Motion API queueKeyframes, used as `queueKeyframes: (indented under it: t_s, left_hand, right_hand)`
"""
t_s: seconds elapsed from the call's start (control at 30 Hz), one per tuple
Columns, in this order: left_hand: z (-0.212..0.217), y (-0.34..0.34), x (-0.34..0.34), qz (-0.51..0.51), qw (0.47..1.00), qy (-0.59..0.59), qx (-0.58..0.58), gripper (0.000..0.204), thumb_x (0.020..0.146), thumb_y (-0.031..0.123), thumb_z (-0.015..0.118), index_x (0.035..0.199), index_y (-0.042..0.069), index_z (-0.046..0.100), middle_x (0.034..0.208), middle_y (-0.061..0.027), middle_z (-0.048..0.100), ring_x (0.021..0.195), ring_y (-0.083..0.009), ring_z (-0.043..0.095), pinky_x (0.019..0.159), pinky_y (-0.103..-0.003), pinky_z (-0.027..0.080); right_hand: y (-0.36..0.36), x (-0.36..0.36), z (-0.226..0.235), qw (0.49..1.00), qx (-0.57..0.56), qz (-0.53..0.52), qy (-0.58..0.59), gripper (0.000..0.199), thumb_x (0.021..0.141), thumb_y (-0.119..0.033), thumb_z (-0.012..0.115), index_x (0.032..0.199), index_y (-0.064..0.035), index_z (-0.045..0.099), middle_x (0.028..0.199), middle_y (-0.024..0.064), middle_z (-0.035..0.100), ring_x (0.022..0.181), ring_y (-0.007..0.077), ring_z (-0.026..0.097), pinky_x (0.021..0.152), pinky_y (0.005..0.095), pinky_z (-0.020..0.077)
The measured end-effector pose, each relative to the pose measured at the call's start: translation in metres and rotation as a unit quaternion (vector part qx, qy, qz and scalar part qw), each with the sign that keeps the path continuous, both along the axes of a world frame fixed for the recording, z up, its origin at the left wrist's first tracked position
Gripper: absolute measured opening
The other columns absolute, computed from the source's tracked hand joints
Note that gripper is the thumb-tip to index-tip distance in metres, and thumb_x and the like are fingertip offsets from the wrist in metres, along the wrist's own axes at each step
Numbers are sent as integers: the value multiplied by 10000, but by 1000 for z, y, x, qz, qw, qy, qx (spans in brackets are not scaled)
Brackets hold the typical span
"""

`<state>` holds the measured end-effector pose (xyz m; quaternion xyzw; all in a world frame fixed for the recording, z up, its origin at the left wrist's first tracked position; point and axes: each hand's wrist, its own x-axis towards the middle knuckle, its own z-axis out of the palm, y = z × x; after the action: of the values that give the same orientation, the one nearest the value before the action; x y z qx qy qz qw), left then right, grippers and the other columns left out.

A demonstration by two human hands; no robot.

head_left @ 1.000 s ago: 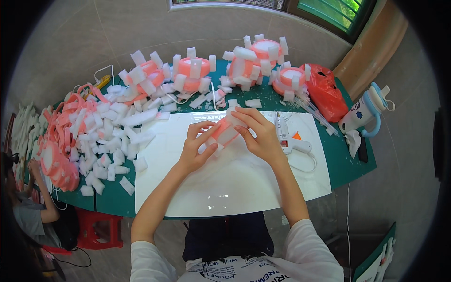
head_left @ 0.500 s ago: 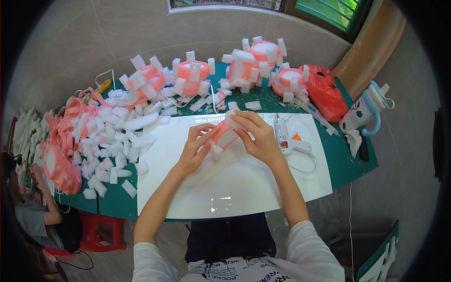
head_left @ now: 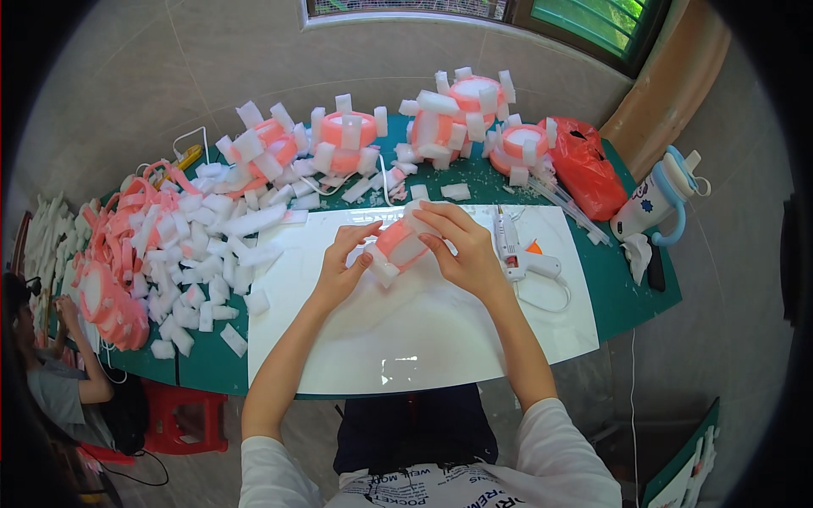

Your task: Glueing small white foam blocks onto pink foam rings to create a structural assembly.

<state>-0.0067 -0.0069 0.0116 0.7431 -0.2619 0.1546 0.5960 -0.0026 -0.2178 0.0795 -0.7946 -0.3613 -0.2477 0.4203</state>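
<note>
A pink foam ring (head_left: 400, 243) with a white middle and white foam blocks stuck on its rim is held tilted over a white board (head_left: 356, 356). My right hand (head_left: 467, 254) grips its upper right end, fingers over a white block and thumb along the side. At the lower left end, my left hand (head_left: 341, 264) has thumb and fingers closed around the ring's edge beside another white block. The fingertips behind the ring are partly hidden. To the right of my right hand, a white glue gun (head_left: 532, 261) lies on the board.
White foam blocks (head_left: 199, 254) and pink foam strips (head_left: 110, 237) heap at left. Several finished-looking foam rings (head_left: 349, 131) line the back. A red plastic bag (head_left: 589, 169), clear glue sticks (head_left: 576, 207) and a white-blue bottle (head_left: 652, 199) stand right. Another person (head_left: 63, 372) sits at far left.
The ring has turned slightly in my hands, so the white block at its lower left shows more. My left fingers and thumb have shifted a little left along its edge.
</note>
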Motion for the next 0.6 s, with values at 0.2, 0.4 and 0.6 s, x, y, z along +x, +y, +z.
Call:
queueKeyframes:
  t_s: [0.2, 0.4, 0.6]
  left_hand:
    - [-15, 1, 5, -9, 1000, 15, -2, 453, 856, 409, 548, 1112, 37, 588, 1075, -93, 590, 1023, -227, 467, 873, -336, 372]
    - [-18, 2, 6, -16, 999, 42, -30, 491, 836, 458, 557, 1103, 48, 596, 1053, -93, 598, 1003, -216, 467, 834, -317, 382]
    - [-13, 0, 4, -11, 999, 40, -21, 486, 828, 456, 569, 1101, 55, 601, 1037, -89, 605, 992, -213, 471, 824, -315, 387]
  right_hand:
    - [-3, -1, 0, 999, 21, 15, 34, 298, 768, -22, 620, 1064, -19, 584, 1065, 135, 577, 940, 298, 575, 781, 332, 480]
    - [-1, -2, 1, 998, 25, 22, 56, 297, 769, -25, 621, 1064, -20, 585, 1078, 139, 575, 949, 300, 574, 790, 333, 478]
    - [-2, -3, 2, 1000, 3, 15, 12, 291, 773, -25, 614, 1062, -11, 583, 1083, 141, 574, 960, 303, 569, 806, 342, 472]
